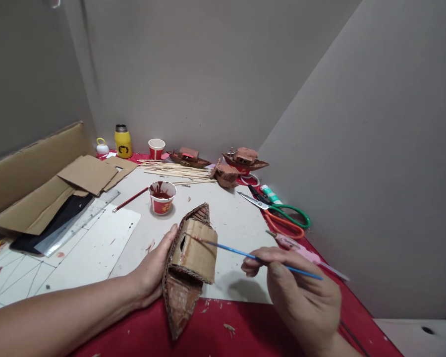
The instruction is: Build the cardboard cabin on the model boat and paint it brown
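Observation:
My left hand [154, 267] grips a cardboard model boat [184, 302] by its left side, with the fingers hidden behind the hull. The hull is painted brown. Its curved cabin roof [202, 258] is mostly bare tan cardboard, with a brown streak near a dark oval window. Between the thumb and fingers of my right hand [301, 292] is a slim blue paintbrush [232, 249], its tip touching the roof near the upper left. Beyond the boat stands a paper cup [162, 203] with dark brown paint inside and smeared on its rim.
Thin wooden sticks [178, 171] and several brown model boats [245, 157] lie at the back. Scissors [273, 208] and a glue stick [270, 194] rest on the right. Cardboard pieces [89, 173], a clear ruler [78, 223] and a pencil [130, 200] are on the left. A yellow bottle [123, 142] stands behind.

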`<state>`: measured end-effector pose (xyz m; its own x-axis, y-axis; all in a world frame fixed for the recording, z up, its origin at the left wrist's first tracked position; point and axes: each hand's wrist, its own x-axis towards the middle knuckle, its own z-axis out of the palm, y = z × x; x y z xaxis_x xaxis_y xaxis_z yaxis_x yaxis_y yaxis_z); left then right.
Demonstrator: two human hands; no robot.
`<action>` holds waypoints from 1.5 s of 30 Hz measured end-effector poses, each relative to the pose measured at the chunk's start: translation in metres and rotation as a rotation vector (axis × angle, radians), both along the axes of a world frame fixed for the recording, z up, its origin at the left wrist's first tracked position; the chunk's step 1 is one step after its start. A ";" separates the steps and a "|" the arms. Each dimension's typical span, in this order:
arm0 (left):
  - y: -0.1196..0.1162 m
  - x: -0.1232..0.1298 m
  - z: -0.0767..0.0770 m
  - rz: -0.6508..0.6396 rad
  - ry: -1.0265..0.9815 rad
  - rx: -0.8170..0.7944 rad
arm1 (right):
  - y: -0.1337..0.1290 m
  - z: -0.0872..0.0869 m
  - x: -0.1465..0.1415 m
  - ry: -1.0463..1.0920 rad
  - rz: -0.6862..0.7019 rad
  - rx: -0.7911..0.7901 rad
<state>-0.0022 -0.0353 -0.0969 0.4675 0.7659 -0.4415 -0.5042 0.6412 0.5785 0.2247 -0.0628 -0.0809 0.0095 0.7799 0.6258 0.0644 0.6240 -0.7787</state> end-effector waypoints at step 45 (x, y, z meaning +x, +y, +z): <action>0.005 0.005 -0.003 0.063 -0.069 -0.061 | 0.161 0.051 -0.103 -0.610 0.317 -0.268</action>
<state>0.0029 -0.0302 -0.0995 0.4501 0.7673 -0.4568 -0.5820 0.6400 0.5016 0.1214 0.0984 -0.0299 -0.5308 0.8142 0.2353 0.3827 0.4780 -0.7906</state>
